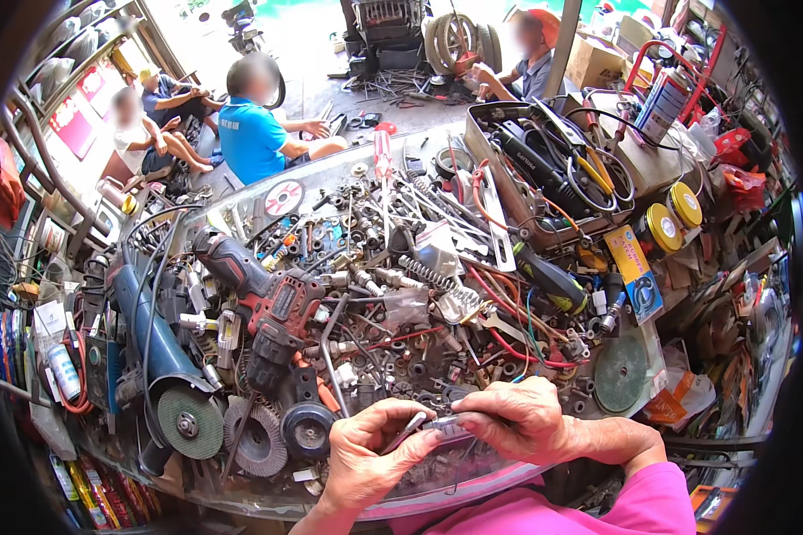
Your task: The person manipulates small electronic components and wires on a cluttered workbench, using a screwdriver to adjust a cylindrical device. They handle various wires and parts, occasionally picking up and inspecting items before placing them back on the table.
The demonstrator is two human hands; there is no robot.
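Near the front edge of the cluttered bench, my left hand (370,459) pinches a small dark metal piece (407,432) between thumb and fingers. My right hand (522,423) comes in from the right, its fingers closed on a small light-grey piece (444,423) that meets the left fingertips. Exactly what these little parts are is too small to make out. Loose nuts, bolts and fittings lie just beyond both hands. A red and black cordless drill (281,308) rests to the left of them.
A blue angle grinder (152,330) with a green disc lies at left, beside a flap disc (257,437). An open toolbox (509,178) stands at the back right, near yellow-lidded tins (665,227). A person in a blue shirt (250,134) and others sit beyond the bench.
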